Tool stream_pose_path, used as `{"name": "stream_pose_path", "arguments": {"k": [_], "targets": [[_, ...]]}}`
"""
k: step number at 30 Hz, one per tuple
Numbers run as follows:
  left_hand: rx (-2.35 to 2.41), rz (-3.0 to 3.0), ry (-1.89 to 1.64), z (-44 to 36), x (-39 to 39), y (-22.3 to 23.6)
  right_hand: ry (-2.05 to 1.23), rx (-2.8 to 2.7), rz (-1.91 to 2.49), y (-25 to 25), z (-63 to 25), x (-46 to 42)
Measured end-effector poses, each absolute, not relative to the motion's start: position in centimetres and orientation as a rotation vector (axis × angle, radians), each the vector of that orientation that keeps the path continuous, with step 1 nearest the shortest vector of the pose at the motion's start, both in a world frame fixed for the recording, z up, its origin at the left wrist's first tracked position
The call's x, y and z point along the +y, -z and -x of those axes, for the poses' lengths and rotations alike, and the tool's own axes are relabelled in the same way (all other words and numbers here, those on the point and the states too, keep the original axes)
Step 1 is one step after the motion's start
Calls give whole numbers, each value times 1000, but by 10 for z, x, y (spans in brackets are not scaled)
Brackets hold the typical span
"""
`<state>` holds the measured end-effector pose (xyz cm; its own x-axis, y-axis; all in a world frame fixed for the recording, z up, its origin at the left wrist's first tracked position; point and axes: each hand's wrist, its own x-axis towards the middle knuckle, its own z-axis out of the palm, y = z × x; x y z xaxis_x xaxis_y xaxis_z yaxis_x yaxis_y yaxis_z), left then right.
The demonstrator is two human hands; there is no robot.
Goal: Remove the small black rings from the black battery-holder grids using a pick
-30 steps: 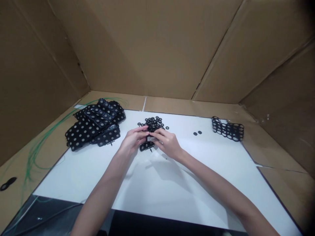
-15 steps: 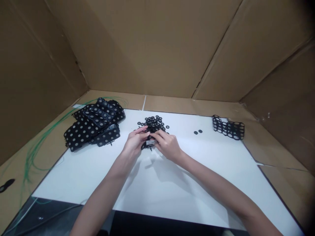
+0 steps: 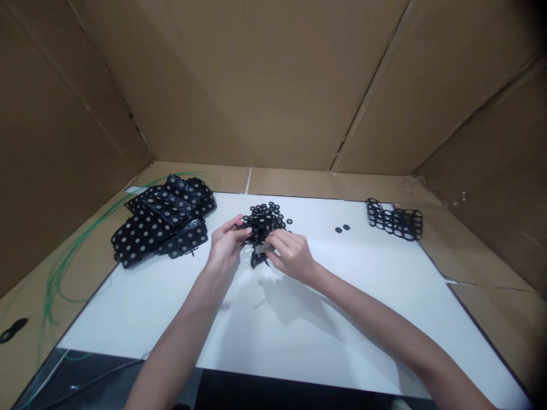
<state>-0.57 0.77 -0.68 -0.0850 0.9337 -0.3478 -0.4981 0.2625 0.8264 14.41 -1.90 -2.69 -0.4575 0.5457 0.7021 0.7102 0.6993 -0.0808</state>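
Between my two hands is a crumpled black sheet piece with pale round dots [image 3: 257, 260], in front of a pile of small black rings [image 3: 264, 209]. My left hand [image 3: 225, 244] pinches its left side, the thumb and fingers closed. On the other side, my right hand [image 3: 291, 253] has its fingertips closed on the sheet piece. A small greyish strip [image 3: 262, 248] shows beside the right fingertips; whether it belongs to the sheet is unclear. The fingers cover part of the sheet and the near edge of the pile.
A heap of black dotted sheets [image 3: 149, 228] lies at the left of the white board [image 3: 342, 307]. Two black discs [image 3: 342, 228] and a black sheet full of holes [image 3: 395, 221] lie to the right. Green strands [image 3: 53, 273] run along the left edge; cardboard walls [image 3: 256, 85] stand behind.
My hands have moved apart, the left one going left. More of the dotted sheet piece shows between them, and the greyish strip has tilted.
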Motion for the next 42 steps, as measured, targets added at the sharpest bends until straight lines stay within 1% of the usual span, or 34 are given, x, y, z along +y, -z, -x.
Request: {"name": "stream_pose_path", "arguments": {"k": [8, 12, 14, 17, 20, 24, 27, 31, 33, 38, 42], "targets": [[1115, -523, -1292, 7, 9, 5, -14, -1944, 1053, 28, -142, -20], [1189, -552, -1377, 12, 11, 5, -128, -1726, 1074, 25, -146, -20], [1182, -552, -1400, 16, 13, 6, -146, -1635, 1152, 19, -152, -16], [1148, -529, -1352, 19, 15, 6, -137, -1654, 1414, 15, -164, -2], [1151, -501, -1307, 18, 14, 5, -101, -1787, 1608, 25, -175, 14], [1161, -594, -1296, 15, 11, 3, -82, -1854, 1693, 42, -181, 24], [1181, -644, -1275, 15, 9, 1, -150, -1885, 1567, 41, -177, 20], [1133, -667, -1258, 12, 5, -3, -314, -1985, 1108, 28, -160, 1], [1103, -663, -1255, 10, 3, -5, -245, -2054, 1036, 25, -153, -7], [1087, -631, -1253, 2, -3, -3, 144, -2150, 1068, 30, -148, -11], [1128, -813, -1276, 3, -5, -2, 368, -2124, 1056, 32, -153, -6]]}}
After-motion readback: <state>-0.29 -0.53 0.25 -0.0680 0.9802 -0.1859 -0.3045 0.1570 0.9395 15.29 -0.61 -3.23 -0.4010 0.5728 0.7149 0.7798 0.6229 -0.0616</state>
